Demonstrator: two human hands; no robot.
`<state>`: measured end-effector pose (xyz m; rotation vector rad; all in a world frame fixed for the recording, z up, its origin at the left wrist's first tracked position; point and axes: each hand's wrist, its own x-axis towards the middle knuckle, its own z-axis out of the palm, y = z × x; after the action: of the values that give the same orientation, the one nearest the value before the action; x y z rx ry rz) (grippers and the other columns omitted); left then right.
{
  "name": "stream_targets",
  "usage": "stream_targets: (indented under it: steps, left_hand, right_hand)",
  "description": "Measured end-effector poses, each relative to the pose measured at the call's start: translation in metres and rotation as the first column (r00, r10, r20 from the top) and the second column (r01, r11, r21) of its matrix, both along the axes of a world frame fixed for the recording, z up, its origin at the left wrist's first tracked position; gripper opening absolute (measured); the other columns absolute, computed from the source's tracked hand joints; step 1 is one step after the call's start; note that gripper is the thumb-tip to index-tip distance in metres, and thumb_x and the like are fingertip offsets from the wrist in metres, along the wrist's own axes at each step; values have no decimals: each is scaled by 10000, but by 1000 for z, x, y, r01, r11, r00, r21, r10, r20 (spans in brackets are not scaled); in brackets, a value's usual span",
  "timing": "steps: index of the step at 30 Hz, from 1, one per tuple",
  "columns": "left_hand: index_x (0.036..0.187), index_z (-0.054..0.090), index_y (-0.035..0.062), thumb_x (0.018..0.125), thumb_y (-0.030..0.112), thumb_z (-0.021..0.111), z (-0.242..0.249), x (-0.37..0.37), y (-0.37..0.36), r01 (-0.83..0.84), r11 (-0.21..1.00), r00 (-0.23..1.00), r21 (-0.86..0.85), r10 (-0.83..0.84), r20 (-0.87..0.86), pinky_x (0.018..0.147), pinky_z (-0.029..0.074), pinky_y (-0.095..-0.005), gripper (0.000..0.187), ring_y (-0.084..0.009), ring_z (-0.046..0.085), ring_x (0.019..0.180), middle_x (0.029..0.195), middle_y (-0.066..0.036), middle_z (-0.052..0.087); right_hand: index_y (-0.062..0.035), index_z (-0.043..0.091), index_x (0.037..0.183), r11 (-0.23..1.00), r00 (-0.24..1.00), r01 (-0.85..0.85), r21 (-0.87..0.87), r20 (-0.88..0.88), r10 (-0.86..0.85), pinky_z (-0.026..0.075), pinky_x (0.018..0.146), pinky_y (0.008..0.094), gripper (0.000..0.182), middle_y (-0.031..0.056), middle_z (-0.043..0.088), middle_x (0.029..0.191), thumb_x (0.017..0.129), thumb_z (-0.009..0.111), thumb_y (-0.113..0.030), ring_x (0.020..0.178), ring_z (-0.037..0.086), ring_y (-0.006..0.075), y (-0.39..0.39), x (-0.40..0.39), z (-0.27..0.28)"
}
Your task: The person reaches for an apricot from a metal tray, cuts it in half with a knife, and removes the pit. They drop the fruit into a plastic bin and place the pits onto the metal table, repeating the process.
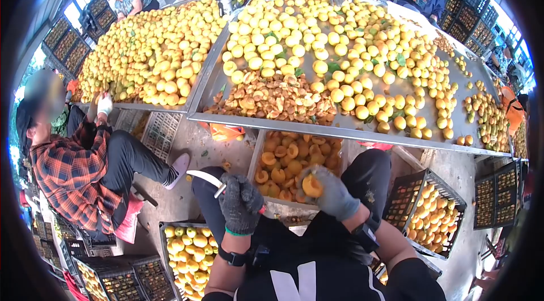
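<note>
My left hand [240, 203], in a dark knitted glove, is closed on a curved knife [205, 177]. Its pale blade points left, and a bit of red shows at the other end of the fist. My right hand [335, 194], gloved in grey, grips an orange-yellow apricot [312, 186] between thumb and fingers; whether it is whole or halved is hard to tell. Both hands are apart, above my lap. Between and beyond them sits a crate [256, 156] full of halved apricots [286, 160], cut faces showing on many.
A metal table [354, 125] in front bears whole apricots [345, 46] and a heap of brown pits or scraps [277, 97]. Fruit crates stand left [192, 250] and right [433, 216] of my legs. A person in a plaid shirt [73, 173] sits at left; others work around the table.
</note>
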<state>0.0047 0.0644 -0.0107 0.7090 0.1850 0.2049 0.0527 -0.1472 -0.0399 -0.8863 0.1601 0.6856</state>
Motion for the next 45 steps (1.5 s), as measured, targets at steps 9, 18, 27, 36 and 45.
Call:
stream_targets:
  steps: [9,18,27,36,45]
  left_hand:
    - [876,529,136,937,344,526,-35,4,0,84,992,984,-95,-98,-149,346,284,-242,217,-102,347,375,557,21,406]
    - [846,537,172,936,344,527,-64,14,11,157,976,953,-153,-191,-237,331,259,-245,195,-96,317,360,530,40,372]
    - [835,551,148,942,364,479,-128,11,28,346,938,881,-35,-338,-331,402,366,-294,251,-150,427,433,549,8,434]
    - [704,447,162,976,351,403,-105,28,-3,257,966,751,-36,-223,-621,358,324,-283,334,-140,357,375,475,21,339]
    - [836,527,99,882,164,512,-170,23,11,104,-129,966,986,-222,-131,428,410,-319,82,-190,494,472,562,-41,479]
  right_hand:
    - [-109,556,1017,987,973,157,14,169,-157,475,576,283,301,61,618,868,936,467,-385,763,612,190,24,140,-12]
    - [-100,544,1116,974,964,-125,-188,208,164,513,664,313,268,42,590,1025,932,513,-292,894,568,152,19,60,-115]
    - [-39,480,1258,957,922,111,-267,387,1,516,852,377,327,101,559,1177,967,449,-185,1099,543,232,0,31,-109]
    - [6,551,1126,624,582,667,-407,808,-95,480,874,293,219,87,602,1102,919,522,-60,1025,569,159,-213,86,15]
    - [-53,452,1276,-560,725,482,-674,666,-177,436,920,437,619,241,499,1251,763,680,-314,1101,513,406,-476,119,-16]
